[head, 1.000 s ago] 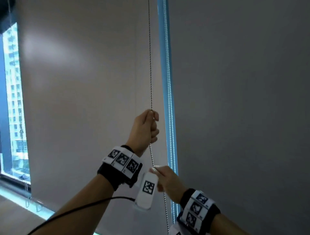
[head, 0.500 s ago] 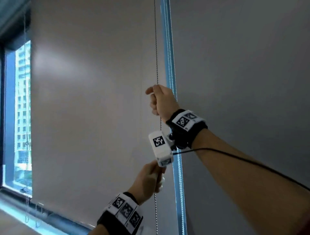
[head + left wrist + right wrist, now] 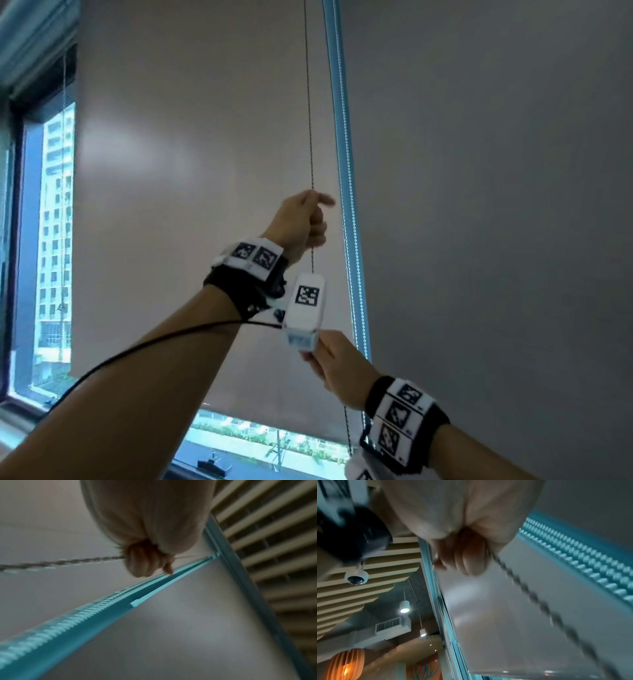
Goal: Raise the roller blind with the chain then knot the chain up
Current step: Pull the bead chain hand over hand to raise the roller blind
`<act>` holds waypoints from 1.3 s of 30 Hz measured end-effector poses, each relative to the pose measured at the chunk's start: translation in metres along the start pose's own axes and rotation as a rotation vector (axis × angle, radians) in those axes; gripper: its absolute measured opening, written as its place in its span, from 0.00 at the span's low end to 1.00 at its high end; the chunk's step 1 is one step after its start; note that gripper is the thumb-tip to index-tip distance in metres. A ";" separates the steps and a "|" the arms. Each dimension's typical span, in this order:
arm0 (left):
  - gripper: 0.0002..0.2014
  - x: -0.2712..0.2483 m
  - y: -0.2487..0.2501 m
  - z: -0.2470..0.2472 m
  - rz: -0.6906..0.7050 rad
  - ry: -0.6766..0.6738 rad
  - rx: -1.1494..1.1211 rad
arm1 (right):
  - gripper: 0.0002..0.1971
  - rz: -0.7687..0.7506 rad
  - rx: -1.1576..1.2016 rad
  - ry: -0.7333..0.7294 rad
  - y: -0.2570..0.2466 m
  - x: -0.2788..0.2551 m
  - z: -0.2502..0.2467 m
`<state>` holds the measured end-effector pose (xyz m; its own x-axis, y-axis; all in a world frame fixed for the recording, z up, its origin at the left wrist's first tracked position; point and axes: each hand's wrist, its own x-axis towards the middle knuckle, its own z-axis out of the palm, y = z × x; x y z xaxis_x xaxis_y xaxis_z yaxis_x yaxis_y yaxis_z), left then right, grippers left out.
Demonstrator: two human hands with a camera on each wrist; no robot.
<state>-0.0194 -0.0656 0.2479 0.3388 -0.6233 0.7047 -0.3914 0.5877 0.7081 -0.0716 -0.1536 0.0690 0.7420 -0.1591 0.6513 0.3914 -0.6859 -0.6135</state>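
The roller blind (image 3: 205, 171) is hanging most of the way down, with a strip of window (image 3: 267, 442) being left uncovered under its bottom edge. The chain (image 3: 310, 137) beside its right edge is being gripped up high by the left hand (image 3: 301, 222), fingers curled round it, and lower down by the right hand (image 3: 337, 370), fist closed on it too.

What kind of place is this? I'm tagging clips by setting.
Probably a commercial interior such as an office or café, high in a city building. A dome security camera sits on a slatted ceiling near pendant lamps, and a tower block shows beside the roller blind.
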 end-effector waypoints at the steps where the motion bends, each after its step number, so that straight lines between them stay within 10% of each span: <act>1: 0.15 -0.002 -0.005 0.001 0.024 0.012 0.027 | 0.24 0.039 0.028 -0.085 0.002 -0.001 -0.005; 8: 0.16 -0.046 -0.047 -0.003 -0.025 -0.034 -0.019 | 0.16 0.056 0.576 -0.010 -0.076 0.064 -0.076; 13: 0.14 -0.073 -0.067 0.007 -0.059 -0.088 0.049 | 0.14 -0.053 0.587 0.199 -0.162 0.115 -0.092; 18: 0.12 -0.098 -0.095 -0.003 -0.159 -0.294 0.060 | 0.18 -0.151 0.187 0.393 -0.145 0.111 -0.067; 29: 0.21 -0.005 0.050 -0.009 -0.106 -0.084 -0.145 | 0.19 -0.108 0.100 0.096 -0.068 0.017 -0.014; 34: 0.15 -0.015 0.021 0.005 0.081 0.032 0.113 | 0.17 0.032 0.099 -0.175 -0.043 0.000 -0.019; 39: 0.15 -0.037 -0.012 0.008 0.049 -0.032 0.042 | 0.20 -0.014 0.553 0.038 -0.104 0.063 -0.082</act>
<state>-0.0337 -0.0536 0.2126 0.2911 -0.6111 0.7361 -0.4429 0.5959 0.6699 -0.1102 -0.1502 0.2104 0.7185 -0.1856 0.6703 0.6359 -0.2151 -0.7412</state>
